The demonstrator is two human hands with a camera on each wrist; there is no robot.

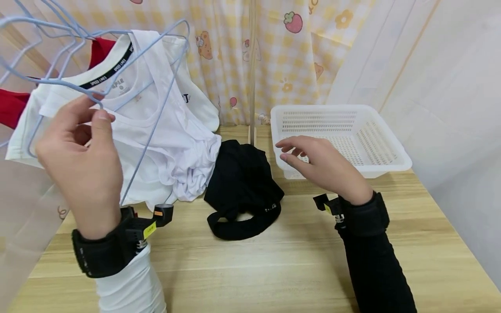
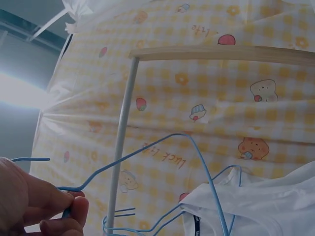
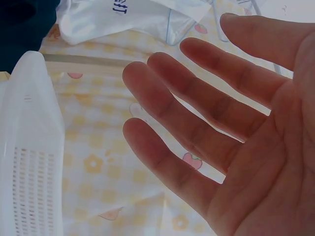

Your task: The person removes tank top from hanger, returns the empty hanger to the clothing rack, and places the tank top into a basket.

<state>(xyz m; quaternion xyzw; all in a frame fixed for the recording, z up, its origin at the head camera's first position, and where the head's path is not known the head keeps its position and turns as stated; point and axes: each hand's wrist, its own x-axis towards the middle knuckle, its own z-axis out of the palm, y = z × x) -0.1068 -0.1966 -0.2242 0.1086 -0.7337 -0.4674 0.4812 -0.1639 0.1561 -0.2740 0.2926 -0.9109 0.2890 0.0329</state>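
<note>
My left hand point(image 1: 84, 148) pinches a blue wire clothes hanger point(image 2: 177, 134) between thumb and fingers. In the left wrist view this hanger's wire is bare, and in the head view it overlaps a white tank top point(image 1: 172, 143) hanging behind it. To the right, my right hand point(image 1: 318, 163) hovers near the left end of a white plastic basket point(image 1: 375, 168). Its fingers are spread and relaxed, with nothing in the palm. Between the hands, a crumpled black garment point(image 1: 242, 174) with a strap-like loop lies on the wooden table point(image 1: 250, 278).
More blue hangers carry white shirts and a red garment point(image 1: 13, 106) at the left. A grey upright pole point(image 2: 125, 108) supports a wooden bar point(image 2: 206, 52). Behind stands a yellow checked curtain point(image 1: 227, 52). A pale wall point(image 1: 462, 87) borders the table's right side.
</note>
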